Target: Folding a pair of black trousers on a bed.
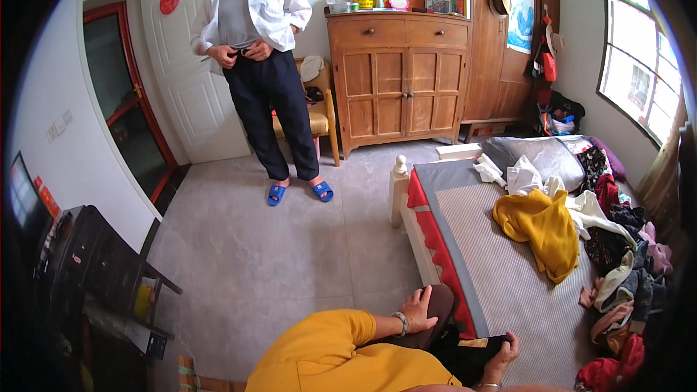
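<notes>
My left hand (418, 313), with a bracelet at the wrist, rests on my knee in dark trousers, its fingers apart. At the bed's near edge, my right hand (506, 356) grips the corner of a black cloth (468, 359) that bears a light label and lies partly over my lap. A mustard-yellow knitted garment (544, 226) lies on the striped bed mat (501, 277), beyond my hands. White garments (525, 177) lie behind it, next to a grey pillow (539, 158).
A person (256, 54) in blue slippers stands by the open white door (190, 54), both hands at the waistband. A wooden cabinet (400, 76) stands at the back wall. Mixed clothes (626, 283) are heaped along the bed's right side. Dark furniture (92, 250) stands at left.
</notes>
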A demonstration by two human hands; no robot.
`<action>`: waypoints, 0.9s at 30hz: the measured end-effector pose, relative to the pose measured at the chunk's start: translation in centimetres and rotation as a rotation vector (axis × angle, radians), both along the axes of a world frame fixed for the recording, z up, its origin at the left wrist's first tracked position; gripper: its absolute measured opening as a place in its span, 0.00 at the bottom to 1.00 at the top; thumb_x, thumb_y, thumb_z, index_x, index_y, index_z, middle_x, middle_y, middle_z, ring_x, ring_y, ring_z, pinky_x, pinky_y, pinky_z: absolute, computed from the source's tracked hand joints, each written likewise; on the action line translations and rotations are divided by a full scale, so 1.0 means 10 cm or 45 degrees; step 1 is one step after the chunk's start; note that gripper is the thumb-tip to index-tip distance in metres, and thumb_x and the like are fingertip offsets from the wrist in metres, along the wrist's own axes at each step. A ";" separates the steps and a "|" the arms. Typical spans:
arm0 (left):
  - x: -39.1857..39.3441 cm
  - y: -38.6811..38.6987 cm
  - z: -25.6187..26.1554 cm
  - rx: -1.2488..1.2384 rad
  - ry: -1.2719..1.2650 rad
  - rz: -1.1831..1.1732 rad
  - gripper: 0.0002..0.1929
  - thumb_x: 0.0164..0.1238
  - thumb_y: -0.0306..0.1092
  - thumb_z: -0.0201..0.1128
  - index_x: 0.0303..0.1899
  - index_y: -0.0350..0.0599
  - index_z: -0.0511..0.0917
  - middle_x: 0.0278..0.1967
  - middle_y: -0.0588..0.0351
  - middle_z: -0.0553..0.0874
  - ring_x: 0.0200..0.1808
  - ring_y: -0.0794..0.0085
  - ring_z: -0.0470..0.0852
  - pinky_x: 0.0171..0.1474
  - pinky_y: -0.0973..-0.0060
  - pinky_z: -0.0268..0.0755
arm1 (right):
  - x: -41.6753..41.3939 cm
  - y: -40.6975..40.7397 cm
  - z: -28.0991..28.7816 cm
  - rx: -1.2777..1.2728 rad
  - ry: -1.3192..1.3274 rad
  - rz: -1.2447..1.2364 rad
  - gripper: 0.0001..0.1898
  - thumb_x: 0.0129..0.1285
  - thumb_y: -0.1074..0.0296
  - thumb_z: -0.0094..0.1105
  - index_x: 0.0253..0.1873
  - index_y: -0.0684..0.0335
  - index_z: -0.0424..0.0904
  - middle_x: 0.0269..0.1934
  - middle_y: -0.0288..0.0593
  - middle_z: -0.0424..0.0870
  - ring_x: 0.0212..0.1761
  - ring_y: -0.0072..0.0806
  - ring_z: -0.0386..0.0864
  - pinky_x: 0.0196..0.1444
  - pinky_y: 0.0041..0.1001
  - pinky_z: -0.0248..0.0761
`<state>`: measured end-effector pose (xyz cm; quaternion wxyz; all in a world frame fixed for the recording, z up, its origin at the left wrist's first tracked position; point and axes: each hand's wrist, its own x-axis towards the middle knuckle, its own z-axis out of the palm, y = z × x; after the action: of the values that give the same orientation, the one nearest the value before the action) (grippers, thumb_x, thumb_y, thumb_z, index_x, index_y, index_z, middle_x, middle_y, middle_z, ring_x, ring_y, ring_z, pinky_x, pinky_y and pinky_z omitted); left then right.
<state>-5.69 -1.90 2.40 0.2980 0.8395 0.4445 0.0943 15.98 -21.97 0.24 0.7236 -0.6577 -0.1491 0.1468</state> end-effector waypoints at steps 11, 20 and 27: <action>0.00 0.01 0.04 0.010 0.035 -0.017 0.51 0.53 0.52 0.65 0.73 0.46 0.43 0.67 0.36 0.58 0.67 0.42 0.62 0.67 0.52 0.60 | 0.01 0.00 -0.04 0.008 -0.025 -0.016 0.17 0.57 0.74 0.45 0.49 0.70 0.78 0.40 0.36 0.77 0.41 0.24 0.73 0.48 0.22 0.67; 0.01 0.01 0.03 0.002 0.037 -0.019 0.51 0.54 0.51 0.65 0.73 0.45 0.43 0.68 0.36 0.58 0.68 0.42 0.62 0.67 0.53 0.59 | -0.05 0.01 0.10 -0.007 -0.029 -0.017 0.17 0.56 0.74 0.44 0.49 0.71 0.78 0.41 0.39 0.78 0.43 0.26 0.74 0.51 0.23 0.67; 0.00 0.01 0.04 -0.005 0.043 -0.019 0.51 0.54 0.52 0.65 0.73 0.45 0.43 0.68 0.36 0.57 0.68 0.42 0.62 0.67 0.53 0.60 | -0.11 0.03 0.19 -0.001 0.020 -0.044 0.17 0.56 0.75 0.45 0.48 0.71 0.78 0.40 0.37 0.78 0.42 0.25 0.74 0.50 0.22 0.68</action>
<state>-5.67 -1.83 2.78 0.2928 0.8437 0.4433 0.0769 14.89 -21.67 2.18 0.7270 -0.6593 -0.1320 0.1393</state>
